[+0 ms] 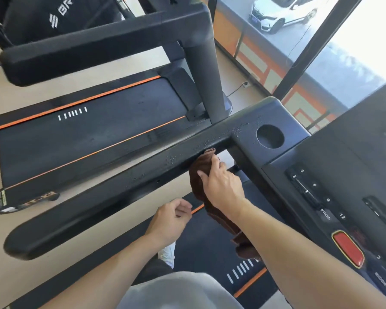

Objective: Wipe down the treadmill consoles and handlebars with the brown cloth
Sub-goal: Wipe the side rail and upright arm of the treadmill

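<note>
My right hand [221, 186] grips the brown cloth [202, 168] and presses its bunched top against the inner side of the black left handlebar [120, 186], close to where the bar joins the console. The rest of the cloth hangs down under my forearm. Water droplets speckle the top of the bar. My left hand [169, 221] hovers just below the handlebar, fingers loosely curled, holding nothing. The console [321, 175] fills the right side, with a round cup holder [270, 136], numbered keys and a red stop button [348, 248].
A second treadmill stands to the left, its belt [91, 134] edged with orange stripes and its own handlebar [103, 41] and grey upright [206, 76] above. Windows run along the far right, with a wall socket [245, 84] low on the floor edge. My shoe [167, 255] rests on the belt below.
</note>
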